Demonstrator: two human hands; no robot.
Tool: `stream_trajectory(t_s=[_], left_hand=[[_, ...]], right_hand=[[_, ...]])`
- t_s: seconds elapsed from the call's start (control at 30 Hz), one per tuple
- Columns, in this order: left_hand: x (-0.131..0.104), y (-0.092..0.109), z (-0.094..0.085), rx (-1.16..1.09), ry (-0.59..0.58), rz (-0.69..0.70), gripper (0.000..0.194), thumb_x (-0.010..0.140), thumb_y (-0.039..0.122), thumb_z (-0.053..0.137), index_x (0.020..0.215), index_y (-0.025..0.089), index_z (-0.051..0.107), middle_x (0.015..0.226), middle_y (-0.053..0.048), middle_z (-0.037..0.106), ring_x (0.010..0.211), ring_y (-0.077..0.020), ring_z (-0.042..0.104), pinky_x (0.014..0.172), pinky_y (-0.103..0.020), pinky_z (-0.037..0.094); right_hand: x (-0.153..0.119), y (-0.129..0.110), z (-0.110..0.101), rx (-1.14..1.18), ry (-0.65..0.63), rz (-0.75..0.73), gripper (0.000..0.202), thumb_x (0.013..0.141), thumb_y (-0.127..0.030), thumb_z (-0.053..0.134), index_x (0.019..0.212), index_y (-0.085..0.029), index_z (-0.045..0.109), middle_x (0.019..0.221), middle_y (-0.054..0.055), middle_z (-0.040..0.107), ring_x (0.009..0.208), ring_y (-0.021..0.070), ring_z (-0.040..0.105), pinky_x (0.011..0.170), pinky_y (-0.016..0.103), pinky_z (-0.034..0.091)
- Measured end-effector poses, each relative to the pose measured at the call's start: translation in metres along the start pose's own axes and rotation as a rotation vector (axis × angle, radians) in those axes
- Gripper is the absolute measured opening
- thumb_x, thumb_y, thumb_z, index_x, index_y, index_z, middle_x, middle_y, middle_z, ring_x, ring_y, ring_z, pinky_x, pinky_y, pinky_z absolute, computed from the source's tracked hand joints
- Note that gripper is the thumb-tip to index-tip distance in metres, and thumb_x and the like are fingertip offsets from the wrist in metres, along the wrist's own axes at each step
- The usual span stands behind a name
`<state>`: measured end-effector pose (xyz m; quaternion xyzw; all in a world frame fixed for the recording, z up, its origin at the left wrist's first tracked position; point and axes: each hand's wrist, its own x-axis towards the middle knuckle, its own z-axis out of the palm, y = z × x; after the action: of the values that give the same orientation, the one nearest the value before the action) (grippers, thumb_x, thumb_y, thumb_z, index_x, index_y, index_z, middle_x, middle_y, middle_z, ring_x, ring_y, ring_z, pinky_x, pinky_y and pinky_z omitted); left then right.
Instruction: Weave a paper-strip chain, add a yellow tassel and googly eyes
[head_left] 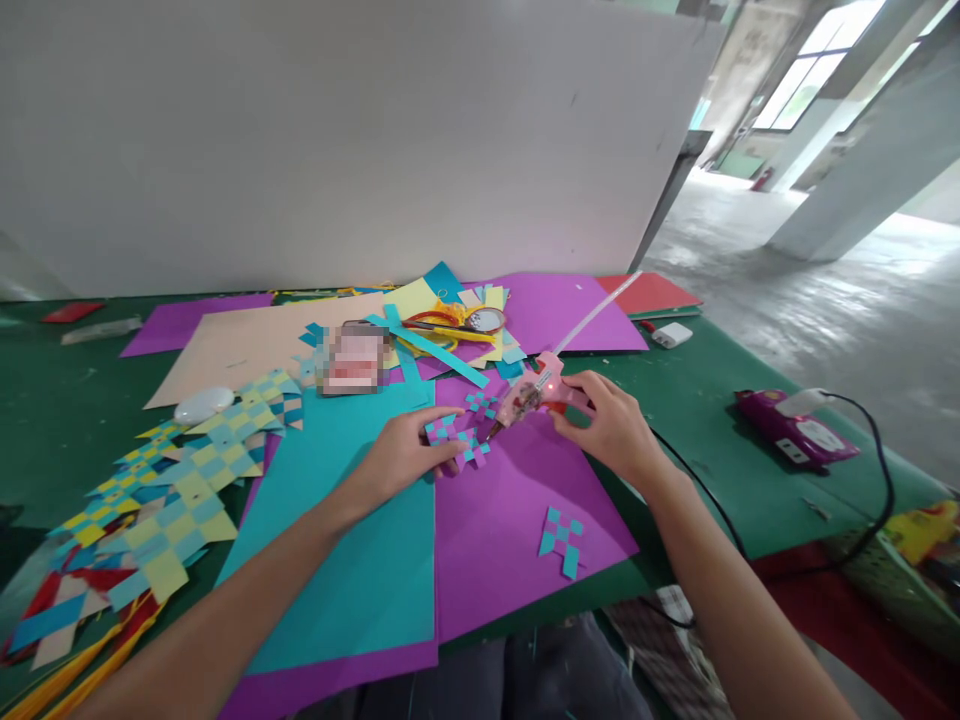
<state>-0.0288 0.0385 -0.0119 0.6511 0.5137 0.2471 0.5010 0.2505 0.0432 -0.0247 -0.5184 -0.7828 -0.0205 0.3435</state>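
My left hand [409,447] pinches a woven paper piece [466,446] checked in purple and turquoise, above the purple card sheet [517,560]. A pink hot glue gun [534,388] is in my right hand [611,425], fingers curled round its handle. The gun's nozzle points down and left, close to the woven piece; whether it touches, I cannot tell. A long clear glue stick [600,312] sticks out of its back. Just behind the held piece shows another checked bit [481,404]. A separate woven piece [562,541] lies on the purple sheet near my right forearm.
Left of centre lies a turquoise sheet [337,530]. Woven paper strips with tassels [187,480] cover the left side. Scissors [442,328], yellow cord and paper strips are piled behind. A purple power strip [796,430] with a black cable sits at right; a white wall [337,140] stands behind.
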Motion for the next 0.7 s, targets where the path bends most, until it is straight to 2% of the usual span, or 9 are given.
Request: stream_trajectory(t_s=[0.27, 0.7], left_hand=[[0.0005, -0.0013, -0.0001, 0.028, -0.002, 0.002, 0.062, 0.077, 0.045, 0.067, 0.131, 0.018, 0.054, 0.068, -0.005, 0.073, 0.061, -0.0205, 0.069, 0.049, -0.025, 0.048], [-0.0003, 0.0019, -0.0003, 0.013, -0.005, -0.009, 0.063, 0.076, 0.041, 0.067, 0.132, 0.015, 0.054, 0.067, -0.006, 0.073, 0.061, -0.021, 0.069, 0.05, -0.025, 0.048]], right_hand=[[-0.0009, -0.0045, 0.0034, 0.044, -0.047, -0.131, 0.024, 0.085, -0.032, 0.056, 0.107, -0.021, 0.056, 0.093, 0.009, 0.064, 0.089, 0.0224, 0.061, 0.079, 0.036, 0.051], [-0.0009, -0.0058, 0.0013, 0.109, -0.053, -0.155, 0.025, 0.086, -0.029, 0.056, 0.11, -0.021, 0.06, 0.096, 0.01, 0.066, 0.093, 0.0223, 0.063, 0.08, 0.038, 0.052]])
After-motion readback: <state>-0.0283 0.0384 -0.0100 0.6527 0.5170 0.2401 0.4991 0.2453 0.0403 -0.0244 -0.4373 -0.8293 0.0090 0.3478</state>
